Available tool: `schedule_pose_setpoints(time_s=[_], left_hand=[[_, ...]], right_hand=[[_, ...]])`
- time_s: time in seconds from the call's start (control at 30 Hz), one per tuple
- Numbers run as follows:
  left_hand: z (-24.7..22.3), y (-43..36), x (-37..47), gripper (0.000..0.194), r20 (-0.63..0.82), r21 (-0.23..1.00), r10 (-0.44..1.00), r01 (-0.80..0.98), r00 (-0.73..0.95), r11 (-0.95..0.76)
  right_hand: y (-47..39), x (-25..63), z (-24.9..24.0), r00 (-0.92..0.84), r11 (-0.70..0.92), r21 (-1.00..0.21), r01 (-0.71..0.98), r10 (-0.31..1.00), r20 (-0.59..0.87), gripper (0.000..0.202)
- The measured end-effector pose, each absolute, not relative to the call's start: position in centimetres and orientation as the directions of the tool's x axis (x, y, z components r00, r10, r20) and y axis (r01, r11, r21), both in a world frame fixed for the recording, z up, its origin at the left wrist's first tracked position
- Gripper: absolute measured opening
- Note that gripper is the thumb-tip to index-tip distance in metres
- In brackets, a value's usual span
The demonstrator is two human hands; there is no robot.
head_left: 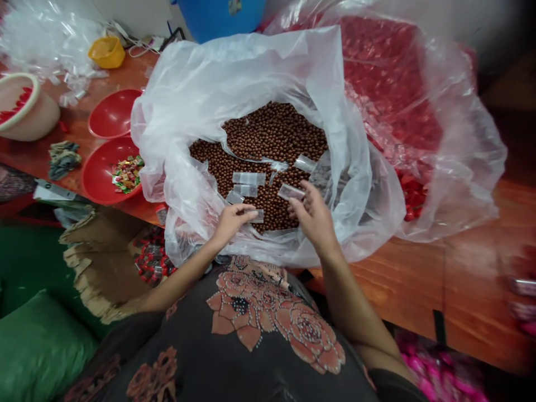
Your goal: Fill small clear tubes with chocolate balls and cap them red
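Observation:
A white translucent plastic bag point(184, 72) lies wide open in front of me, filled with small shiny brown balls point(272, 131). My left hand point(233, 223) is at the bag's near left side, thumb and fingers pinching a small clear plastic tube point(258, 216). Over the right part of the balls, my right hand point(315, 218) has thumb and forefinger about the end of another clear plastic tube point(290, 192). More clear tubes point(248, 178) rest on the balls between the hands, and one point(305, 163) lies farther right.
Left on the orange table stand two red bowls point(94, 173), one with wrapped candies point(127, 173), and a white tub point(42, 114). A clear bag of red pieces point(389, 84) stands right. Behind is a blue container point(221, 19). A cardboard box point(104, 262) sits below left.

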State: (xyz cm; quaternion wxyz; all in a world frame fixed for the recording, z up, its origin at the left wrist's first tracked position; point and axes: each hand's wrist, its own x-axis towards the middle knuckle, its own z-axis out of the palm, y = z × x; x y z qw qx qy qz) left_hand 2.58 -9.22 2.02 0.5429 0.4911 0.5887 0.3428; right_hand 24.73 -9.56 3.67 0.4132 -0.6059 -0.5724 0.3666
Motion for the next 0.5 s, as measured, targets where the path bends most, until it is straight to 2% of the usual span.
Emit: schedule_pose_setpoints(time_s=[0.1,0.2,0.27,0.3,0.37,0.4,0.5], left_hand=[[1.2,-8.5,3.7,0.031,-0.300,0.918,0.942,0.315,0.152,0.242],[0.2,-7.7,5.2,0.028,-0.314,0.894,0.924,0.394,0.217,0.211],[-0.4,-7.0,6.0,0.027,-0.323,0.886,0.913,0.419,0.251,0.198],[-0.7,-6.7,6.4,0.027,-0.327,0.883,0.908,0.428,0.262,0.195],[-1.0,-6.2,7.1,0.027,-0.342,0.874,0.900,0.444,0.270,0.199],[-1.0,-5.9,7.4,0.027,-0.351,0.871,0.897,0.446,0.270,0.207],[-0.7,-5.5,8.4,0.027,-0.377,0.872,0.890,0.423,0.256,0.248]], right_hand=[[-9.0,26.0,5.4,0.293,0.160,-0.945,0.286,0.924,0.245,0.066],[-9.0,29.8,6.3,0.569,0.265,-0.898,0.350,0.702,0.429,0.054],[-9.0,33.8,5.3,0.701,0.192,-0.874,0.446,0.532,0.475,0.044],[-9.0,36.0,4.4,0.745,0.097,-0.870,0.483,0.476,0.467,0.041],[-8.9,40.2,2.0,0.777,-0.189,-0.833,0.520,0.509,0.370,0.037],[-8.9,41.9,0.8,0.759,-0.301,-0.791,0.532,0.584,0.288,0.038],[-8.8,44.9,-1.7,0.674,-0.395,-0.720,0.571,0.725,0.138,0.031]])
